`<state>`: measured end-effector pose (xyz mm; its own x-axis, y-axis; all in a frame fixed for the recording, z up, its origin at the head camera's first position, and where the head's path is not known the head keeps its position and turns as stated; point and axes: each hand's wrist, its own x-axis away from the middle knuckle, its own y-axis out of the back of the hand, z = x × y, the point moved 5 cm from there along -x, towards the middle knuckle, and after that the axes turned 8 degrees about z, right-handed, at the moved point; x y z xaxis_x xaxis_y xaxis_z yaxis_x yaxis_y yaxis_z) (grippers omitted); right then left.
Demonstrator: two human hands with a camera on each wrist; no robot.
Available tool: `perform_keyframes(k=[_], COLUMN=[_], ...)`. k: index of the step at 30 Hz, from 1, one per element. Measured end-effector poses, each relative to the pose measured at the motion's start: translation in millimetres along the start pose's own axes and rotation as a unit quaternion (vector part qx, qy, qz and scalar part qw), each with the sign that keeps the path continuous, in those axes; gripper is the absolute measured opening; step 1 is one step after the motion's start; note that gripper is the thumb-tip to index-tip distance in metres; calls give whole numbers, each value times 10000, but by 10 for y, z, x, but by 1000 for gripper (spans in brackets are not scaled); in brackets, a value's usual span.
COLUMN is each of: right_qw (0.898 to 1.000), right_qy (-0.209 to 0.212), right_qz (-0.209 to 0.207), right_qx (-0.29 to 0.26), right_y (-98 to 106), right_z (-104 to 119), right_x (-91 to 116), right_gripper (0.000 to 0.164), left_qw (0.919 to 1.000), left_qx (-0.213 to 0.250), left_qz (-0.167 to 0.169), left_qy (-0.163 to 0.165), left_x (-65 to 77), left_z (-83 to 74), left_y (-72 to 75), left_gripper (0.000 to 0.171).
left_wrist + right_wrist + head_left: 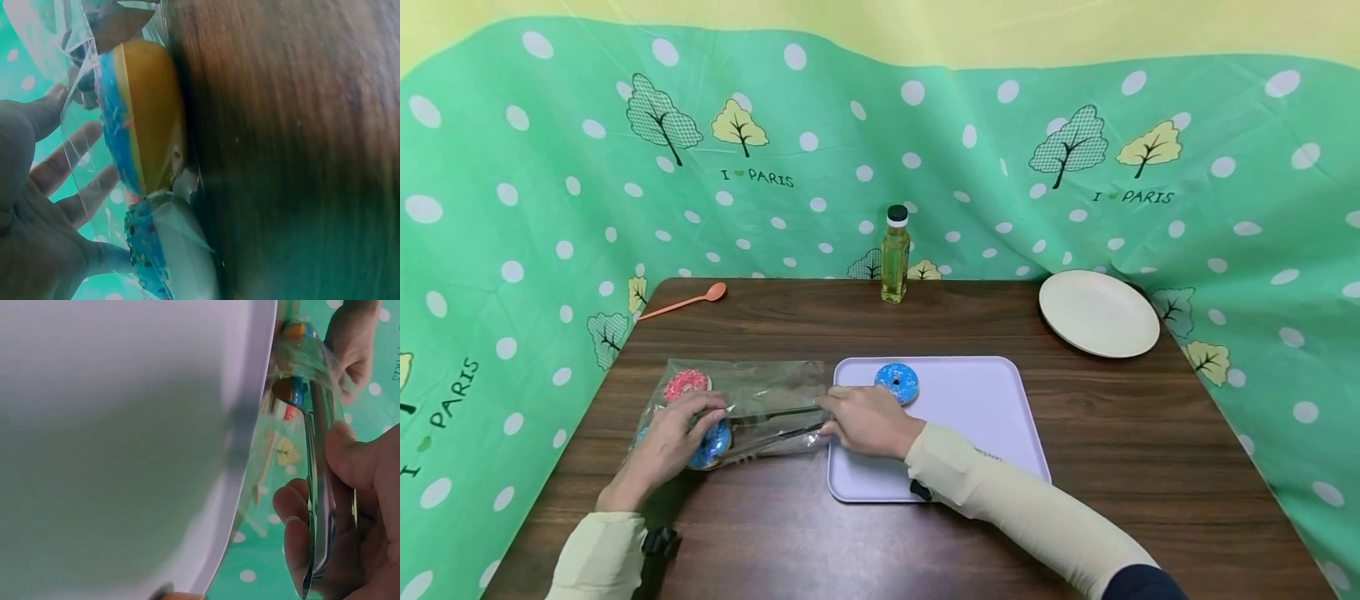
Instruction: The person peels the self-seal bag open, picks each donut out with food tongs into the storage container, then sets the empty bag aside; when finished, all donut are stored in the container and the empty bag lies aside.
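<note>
Toward the table's left lies a clear plastic bag with doughnuts inside, among them a pink one and a blue sprinkled one. My left hand is over the bag, pinching its film between thumb and index finger; the other fingers spread behind the plastic in the left wrist view. Metal tongs are gripped in my right hand, above the left edge of a lilac tray. Their far end reaches into the bag toward the doughnuts. Another blue doughnut sits on the tray near its back edge.
An oil bottle with a dark cap stands at the back middle of the wooden table. An orange spoon lies back left, and a white plate back right. Green patterned cloth hangs behind and beside the table.
</note>
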<state>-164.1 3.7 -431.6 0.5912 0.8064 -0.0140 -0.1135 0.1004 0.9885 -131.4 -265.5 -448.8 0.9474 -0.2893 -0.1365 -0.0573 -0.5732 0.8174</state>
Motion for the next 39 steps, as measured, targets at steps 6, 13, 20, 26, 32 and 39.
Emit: perform_keyframes(k=[6, 13, 20, 26, 32, 39], right_qw=[9999, 9988, 9966, 9924, 9870, 9803], right_qy=[27, -216, -570, -937, -1299, -1581], right_qz=[-156, -439, -578, -767, -904, -1097], right_qx=[-58, -51, -132, -236, -282, -442], right_y=[7, 64, 127, 206, 271, 343], right_z=[-58, -202, -345, -461, -557, -675], right_x=[96, 324, 591, 829, 1046, 1311], right_gripper=[40, 32, 34, 40, 39, 34], left_qw=[10000, 9999, 9993, 9996, 10000, 9999], left_qx=[64, 30, 81, 59, -29, -94], left_qz=[16, 78, 202, 132, -38, -64], left_qy=[30, 151, 317, 231, 79, 23], left_x=[0, 6, 19, 15, 17, 8], left_z=[21, 49, 71, 36, 20, 24], left_y=[-14, -6, -4, -4, 5, -5], left_gripper=[9, 11, 13, 13, 10, 9])
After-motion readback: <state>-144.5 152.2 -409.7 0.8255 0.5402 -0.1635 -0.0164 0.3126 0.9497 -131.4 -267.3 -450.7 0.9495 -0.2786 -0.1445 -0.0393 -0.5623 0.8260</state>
